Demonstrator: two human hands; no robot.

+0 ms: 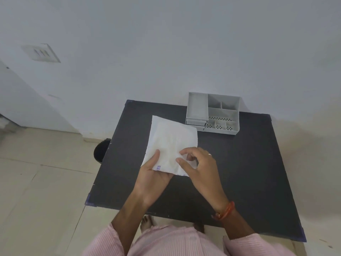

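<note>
Both hands on white packet [170,145], held over the black table [249,163] just in front of the grey organizer [214,112]: left hand [155,174] grips near edge (thumb on top), right hand [197,165] pinches near right corner

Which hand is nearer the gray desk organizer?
Right. The right hand pinches the white packet nearly straight in front of the gray desk organizer; the left hand grips it farther left.
</note>
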